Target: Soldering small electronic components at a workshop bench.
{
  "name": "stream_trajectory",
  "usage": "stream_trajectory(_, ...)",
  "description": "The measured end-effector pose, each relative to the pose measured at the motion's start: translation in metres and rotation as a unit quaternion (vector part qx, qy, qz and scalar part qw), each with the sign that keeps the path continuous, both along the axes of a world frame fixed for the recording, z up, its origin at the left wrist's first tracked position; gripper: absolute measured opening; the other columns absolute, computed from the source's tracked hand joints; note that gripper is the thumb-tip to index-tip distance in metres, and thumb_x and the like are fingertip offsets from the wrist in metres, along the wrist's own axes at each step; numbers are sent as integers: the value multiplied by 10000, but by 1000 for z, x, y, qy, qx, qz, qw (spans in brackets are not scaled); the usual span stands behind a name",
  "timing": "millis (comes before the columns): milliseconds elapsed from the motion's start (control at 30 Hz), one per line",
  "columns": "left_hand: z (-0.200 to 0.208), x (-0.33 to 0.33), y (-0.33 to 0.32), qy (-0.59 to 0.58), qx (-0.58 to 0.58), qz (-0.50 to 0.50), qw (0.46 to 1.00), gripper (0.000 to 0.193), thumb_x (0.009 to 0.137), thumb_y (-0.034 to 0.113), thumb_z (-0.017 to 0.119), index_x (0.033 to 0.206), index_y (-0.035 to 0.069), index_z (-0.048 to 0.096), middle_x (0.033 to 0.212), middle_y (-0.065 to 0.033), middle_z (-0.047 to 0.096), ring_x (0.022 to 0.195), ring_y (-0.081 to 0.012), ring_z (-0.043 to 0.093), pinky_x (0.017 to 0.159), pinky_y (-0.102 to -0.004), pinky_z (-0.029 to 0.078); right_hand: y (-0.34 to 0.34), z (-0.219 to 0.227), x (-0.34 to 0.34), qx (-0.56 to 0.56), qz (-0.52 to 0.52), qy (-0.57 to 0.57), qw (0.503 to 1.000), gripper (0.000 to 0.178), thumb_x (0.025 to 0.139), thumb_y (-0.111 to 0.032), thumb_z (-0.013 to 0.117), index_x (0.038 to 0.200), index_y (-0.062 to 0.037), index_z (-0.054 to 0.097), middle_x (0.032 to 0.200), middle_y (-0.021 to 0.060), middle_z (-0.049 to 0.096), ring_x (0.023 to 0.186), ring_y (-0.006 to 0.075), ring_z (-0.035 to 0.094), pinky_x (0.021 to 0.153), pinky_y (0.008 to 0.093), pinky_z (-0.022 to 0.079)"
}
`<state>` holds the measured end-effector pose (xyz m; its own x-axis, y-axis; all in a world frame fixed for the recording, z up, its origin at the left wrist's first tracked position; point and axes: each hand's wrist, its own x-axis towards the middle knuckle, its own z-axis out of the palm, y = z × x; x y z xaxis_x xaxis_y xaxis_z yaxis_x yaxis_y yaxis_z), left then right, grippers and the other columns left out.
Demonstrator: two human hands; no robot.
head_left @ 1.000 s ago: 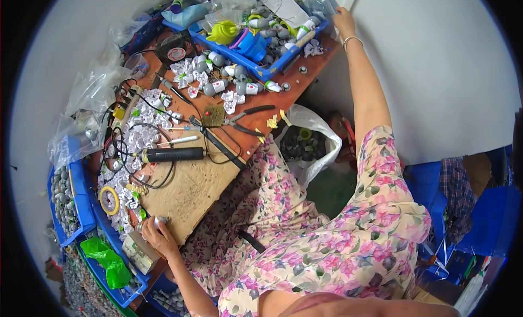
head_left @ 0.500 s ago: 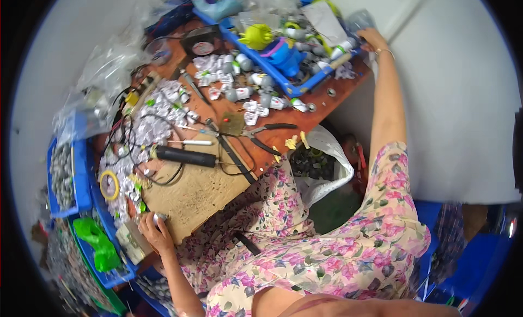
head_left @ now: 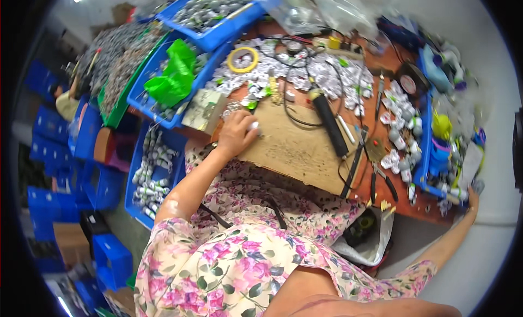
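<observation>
1. With left grip (head_left: 235,134) clamped on small, rounded, white-and-grey piece (head_left: 255,127), at tan cardboard's (head_left: 289,149) left edge; probably light, stiff; best held by sides;
2. Beside blue rectangular plastic tray (head_left: 419,179), with right grip (head_left: 473,203); cannot tell if closed.

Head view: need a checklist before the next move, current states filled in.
1. Left hand has the small white piece: ok, between thumb and fingers.
2. Right hand has a grip: cannot tell; something greyish is at its fingertips, by the blue tray.
3. Cardboard free of tools: not ok, the black-handled tool lies on it.
4. Pliers off the cardboard: ok, to its right.
5. Tape roll off the cardboard: ok, among white parts.
</observation>
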<state>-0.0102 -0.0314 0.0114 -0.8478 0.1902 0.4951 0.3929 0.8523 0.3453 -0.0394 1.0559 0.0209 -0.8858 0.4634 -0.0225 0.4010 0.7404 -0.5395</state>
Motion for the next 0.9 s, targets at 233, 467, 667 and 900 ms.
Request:
stream_trajectory(233, 18, 2, 8, -2, -10, -2, 1000, 280, 840, 218, 704, 1059, 58, 633, 1047, -114, 588, 1026, -338, 563, 911, -429, 459, -43, -4, -1, 77, -25, -70, 994, 745, 904, -558, 626, 1258, 98, 617, 1234, 243, 657, 1148, 344, 610, 974, 422, 450)
stream_trajectory(467, 14, -3, 4, 4, -15, 2, 1000, 279, 845, 242, 705, 1052, 67, 636, 1039, -107, 586, 1013, -329, 563, 901, -428, 470, -53, 12, -9, -11, -55, -74, 996, 768, 883, -539, 680, 1292, 106, 593, 1208, 203, 651, 1063, 298, 604, 959, 393, 456)
stream_trajectory(667, 18, 3, 6, 5, -29, 10, 1000, 261, 846, 223, 694, 1041, 59, 639, 1031, -107, 590, 993, -325, 562, 877, -418, 473, -77, 12, -18, 79, -83, -127, 985, 853, 856, -631, 656, 1248, 125, 609, 1206, 285, 654, 1117, 364, 622, 964, 417, 455)
stream_trajectory(900, 14, 0, 1, 12, -35, 6, 999, 259, 846, 217, 698, 1038, 54, 639, 1045, -111, 599, 1018, -331, 566, 896, -424, 467, -67, 13, -4, 165, -79, -89, 979, 776, 861, -665, 620, 1083, 73, 710, 972, 231, 707, 912, 352, 652, 842, 428, 495)
